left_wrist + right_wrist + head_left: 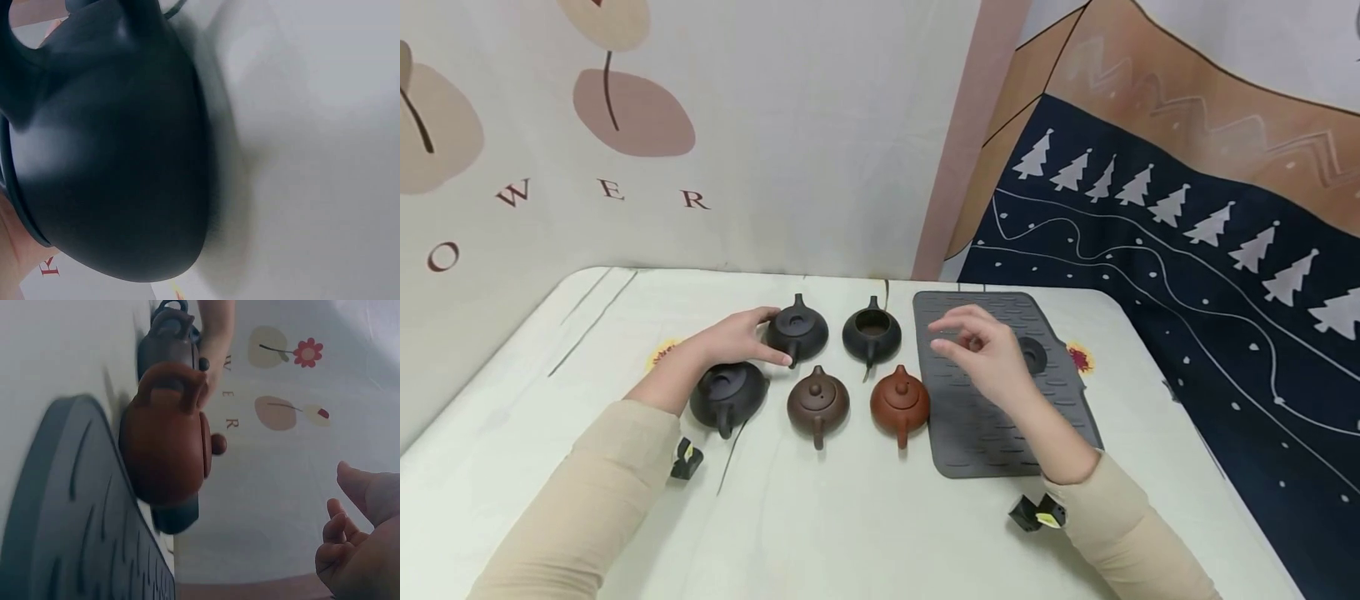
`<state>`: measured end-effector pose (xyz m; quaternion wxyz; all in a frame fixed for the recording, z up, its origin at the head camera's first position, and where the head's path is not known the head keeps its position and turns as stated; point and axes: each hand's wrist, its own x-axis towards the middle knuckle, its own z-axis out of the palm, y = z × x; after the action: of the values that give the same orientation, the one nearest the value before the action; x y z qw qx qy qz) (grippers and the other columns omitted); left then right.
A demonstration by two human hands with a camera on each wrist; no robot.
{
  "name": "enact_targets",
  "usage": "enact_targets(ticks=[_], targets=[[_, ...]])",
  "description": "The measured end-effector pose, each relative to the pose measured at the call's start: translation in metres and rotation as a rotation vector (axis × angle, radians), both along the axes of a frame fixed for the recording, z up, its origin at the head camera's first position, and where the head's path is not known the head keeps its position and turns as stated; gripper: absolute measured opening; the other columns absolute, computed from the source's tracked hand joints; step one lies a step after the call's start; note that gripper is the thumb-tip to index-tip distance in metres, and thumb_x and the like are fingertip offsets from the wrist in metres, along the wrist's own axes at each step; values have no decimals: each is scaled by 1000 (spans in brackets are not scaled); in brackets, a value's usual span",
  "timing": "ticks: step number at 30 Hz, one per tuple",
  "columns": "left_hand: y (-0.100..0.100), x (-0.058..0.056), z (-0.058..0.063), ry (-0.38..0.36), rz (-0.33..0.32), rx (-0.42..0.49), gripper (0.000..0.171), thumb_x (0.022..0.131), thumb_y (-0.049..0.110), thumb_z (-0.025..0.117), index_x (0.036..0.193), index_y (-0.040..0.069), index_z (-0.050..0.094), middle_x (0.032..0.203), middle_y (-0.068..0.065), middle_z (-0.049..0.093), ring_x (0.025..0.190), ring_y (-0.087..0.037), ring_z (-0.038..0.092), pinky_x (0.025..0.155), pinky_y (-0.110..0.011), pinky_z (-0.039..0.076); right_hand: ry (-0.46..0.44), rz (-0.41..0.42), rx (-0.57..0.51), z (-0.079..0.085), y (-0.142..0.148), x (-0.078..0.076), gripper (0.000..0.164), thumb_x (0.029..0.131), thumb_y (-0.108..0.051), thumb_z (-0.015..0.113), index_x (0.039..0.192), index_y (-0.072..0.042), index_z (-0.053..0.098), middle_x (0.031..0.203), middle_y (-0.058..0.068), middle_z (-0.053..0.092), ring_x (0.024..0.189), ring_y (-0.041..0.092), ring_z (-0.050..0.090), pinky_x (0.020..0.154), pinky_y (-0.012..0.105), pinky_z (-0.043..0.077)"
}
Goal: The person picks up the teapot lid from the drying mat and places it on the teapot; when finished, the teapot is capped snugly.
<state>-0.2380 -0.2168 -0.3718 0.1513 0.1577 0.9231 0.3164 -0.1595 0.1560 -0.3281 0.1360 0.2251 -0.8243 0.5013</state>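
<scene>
My left hand (737,337) grips the left side of a black teapot (801,323) in the back row, thumb at the front by its handle and fingers behind. Below my left wrist sits another black teapot (726,398), whose body (119,156) fills much of the left wrist view. My right hand (988,354) hovers over a grey ridged mat (970,446) with loosely bent fingers, thumb and forefinger apart and nothing between them. A dark round lid (1032,355) lies on the mat, partly behind that hand. Between the hands, a lidless black teapot (880,340) shows its open mouth.
In the front row stand a brown teapot (817,404) and a reddish-brown teapot (900,404), the latter against the mat's left edge. Both wear their lids. Printed cloth walls (820,167) rise behind the white tabletop (820,533).
</scene>
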Motion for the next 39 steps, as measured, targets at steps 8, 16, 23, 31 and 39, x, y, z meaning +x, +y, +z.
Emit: enact_targets(ticks=[8,16,23,31,39], targets=[[0,0,1,-5,0,-6,103,75,43,81,147,-5,26,147,-30,30,136,-45,24,106,-62,20,-6,-112,76,-3,31,8,18,84,-9,74,102,-4,73,107,6,62,66,17,46,55,24,36],[1,0,0,-3,-1,-1,102,75,43,81,147,-5,26,147,-30,30,136,-45,24,106,-62,20,-38,-181,103,-22,72,1,22,85,-13,74,105,-5,73,105,6,63,67,15,48,55,21,39],[1,0,0,6,-4,-6,102,75,42,81,147,-6,26,146,-30,31,136,-45,24,106,-62,20,-40,-256,151,-33,98,-4,22,86,-14,73,107,-5,72,101,6,63,69,15,48,56,20,39],[1,0,1,10,-6,-7,103,74,42,81,147,-6,26,146,-30,32,136,-45,25,106,-61,21,-85,-313,172,-45,119,-10,24,87,-17,72,108,-5,71,101,8,63,69,15,50,55,19,40],[2,-1,4,10,-21,-26,102,74,43,81,147,-5,28,145,-29,34,135,-44,26,106,-61,22,-117,-362,197,-57,131,-16,25,87,-14,72,110,-3,70,105,10,63,67,15,48,52,20,39]])
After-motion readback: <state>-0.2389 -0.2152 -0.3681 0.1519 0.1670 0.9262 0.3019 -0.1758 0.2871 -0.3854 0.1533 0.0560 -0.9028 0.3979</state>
